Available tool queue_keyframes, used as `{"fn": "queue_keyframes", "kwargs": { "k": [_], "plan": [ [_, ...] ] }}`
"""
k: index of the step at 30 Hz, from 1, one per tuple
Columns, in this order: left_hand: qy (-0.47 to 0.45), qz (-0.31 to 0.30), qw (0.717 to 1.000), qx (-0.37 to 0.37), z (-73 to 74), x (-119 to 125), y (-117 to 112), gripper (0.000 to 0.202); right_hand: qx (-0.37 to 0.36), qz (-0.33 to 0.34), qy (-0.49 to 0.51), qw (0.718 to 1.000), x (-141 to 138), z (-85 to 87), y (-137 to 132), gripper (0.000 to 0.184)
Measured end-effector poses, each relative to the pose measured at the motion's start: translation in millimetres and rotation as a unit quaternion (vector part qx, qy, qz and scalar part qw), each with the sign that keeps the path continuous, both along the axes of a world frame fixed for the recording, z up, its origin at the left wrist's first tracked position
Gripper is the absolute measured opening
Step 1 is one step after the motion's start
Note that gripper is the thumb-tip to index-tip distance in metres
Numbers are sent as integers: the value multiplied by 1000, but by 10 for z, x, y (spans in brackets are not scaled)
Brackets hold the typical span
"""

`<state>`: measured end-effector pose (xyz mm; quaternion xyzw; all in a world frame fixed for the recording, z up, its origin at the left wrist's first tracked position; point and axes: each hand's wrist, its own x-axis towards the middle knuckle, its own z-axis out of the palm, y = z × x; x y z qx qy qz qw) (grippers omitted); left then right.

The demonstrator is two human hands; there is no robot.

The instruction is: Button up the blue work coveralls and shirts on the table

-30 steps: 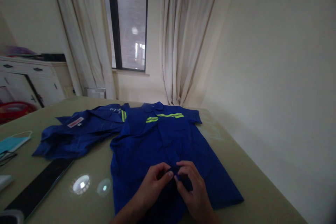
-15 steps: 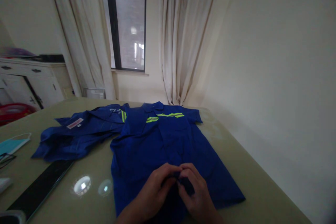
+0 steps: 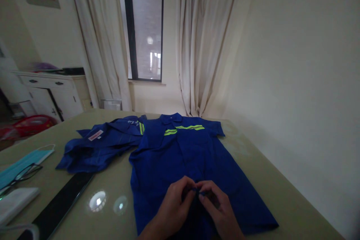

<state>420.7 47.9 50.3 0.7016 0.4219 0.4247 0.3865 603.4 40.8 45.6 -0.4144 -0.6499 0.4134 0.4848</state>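
Note:
A blue work shirt [image 3: 180,157] with yellow-green reflective stripes lies flat on the table, collar away from me. My left hand [image 3: 176,206] and my right hand [image 3: 218,208] meet over the shirt's front opening near its lower part. Both pinch the blue cloth there with fingertips pressed together. What small part sits between the fingers I cannot make out. A second blue shirt [image 3: 104,144] lies crumpled to the left, touching the first one's sleeve.
The greenish table [image 3: 112,183] holds a long black strip [image 3: 60,204], a blue face mask [image 3: 24,161] with glasses on it, and a white object [image 3: 15,202] at the left. A white cabinet [image 3: 53,93] and red tub [image 3: 33,123] stand behind. The wall is close on the right.
The view has shifted so everything sits slightly right and lower. My hands have drawn a little closer to me along the shirt front, still pinching the cloth.

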Motion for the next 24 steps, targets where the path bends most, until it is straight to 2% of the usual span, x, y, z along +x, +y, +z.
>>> {"fn": "queue_keyframes", "kwargs": {
  "k": [5, 13, 18, 21, 24],
  "plan": [
    [-8, 21, 1000, -8, -57, 8, 31, 16, -3, -2, 15, 1000, -12, -10, 13, 21],
    [-48, 12, 998, -50, -91, 51, 50, 23, 22, 0, -2, 1000, -18, -10, 14, 18],
    [-74, 68, 993, -67, -234, -26, 228, 21, 48, -17, 2, 999, 21, -35, 4, 20],
    [-75, 34, 994, -71, -282, -51, 258, 22, 67, -44, 2, 997, 27, -87, 27, 20],
    [-47, 3, 997, -69, -262, -5, 151, 27, 76, -87, -6, 993, 41, -91, 74, 22]
  ]
}}
